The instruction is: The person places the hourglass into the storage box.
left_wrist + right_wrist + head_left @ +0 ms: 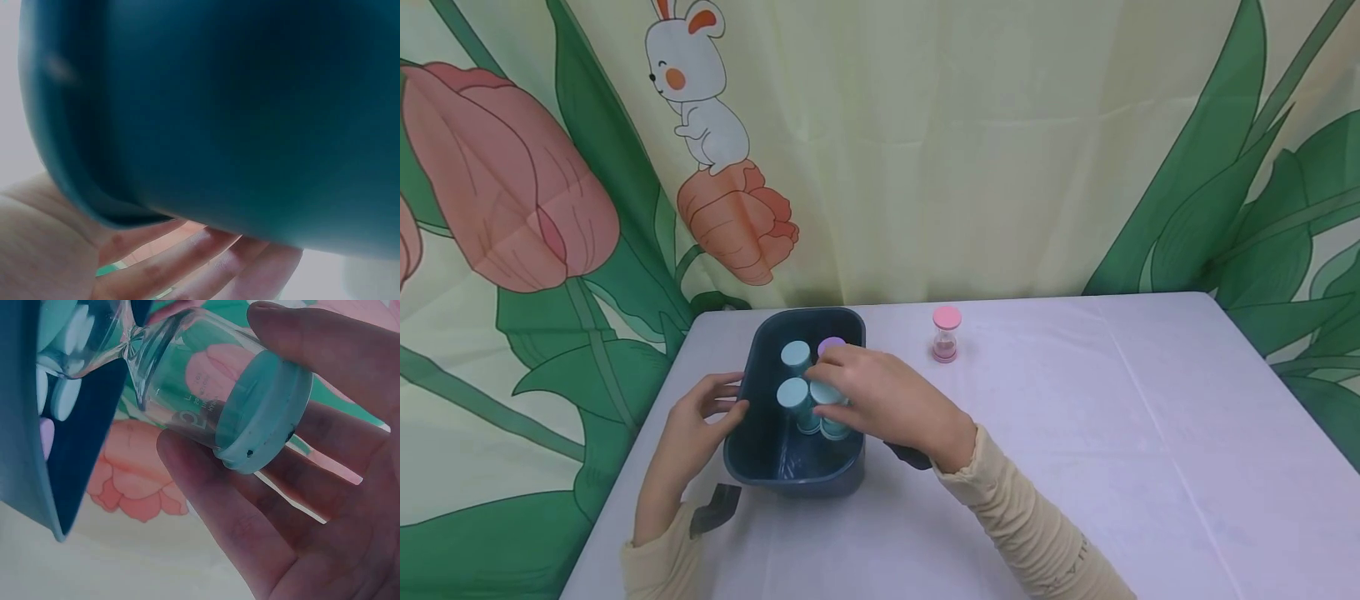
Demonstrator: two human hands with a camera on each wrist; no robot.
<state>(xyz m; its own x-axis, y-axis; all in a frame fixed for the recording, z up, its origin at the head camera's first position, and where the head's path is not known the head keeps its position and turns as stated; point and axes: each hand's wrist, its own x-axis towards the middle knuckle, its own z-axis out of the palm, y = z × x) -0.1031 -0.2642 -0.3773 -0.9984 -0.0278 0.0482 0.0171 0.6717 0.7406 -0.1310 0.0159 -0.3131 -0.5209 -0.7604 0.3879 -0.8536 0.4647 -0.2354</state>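
My right hand (887, 396) reaches over the dark blue bin (775, 481) and grips a light-blue-capped hourglass (826, 393) near its upper end. In the right wrist view, the thumb and index finger lie on either side of that hourglass's clear glass (181, 387), close to the cap (265, 412). Two more light-blue-capped hourglasses (793, 392) stand beside it, and a purple-capped hourglass (831, 342) is partly hidden behind the right hand. At the bin's left side rests my left hand (696, 425), its fingers (187, 256) extended along the outer wall.
A pink-capped hourglass (946, 333) stands upright on the white-covered table (1037, 467), right of the bin near the back edge. Behind the table hangs a printed curtain (962, 150) with a rabbit, tulips and leaves.
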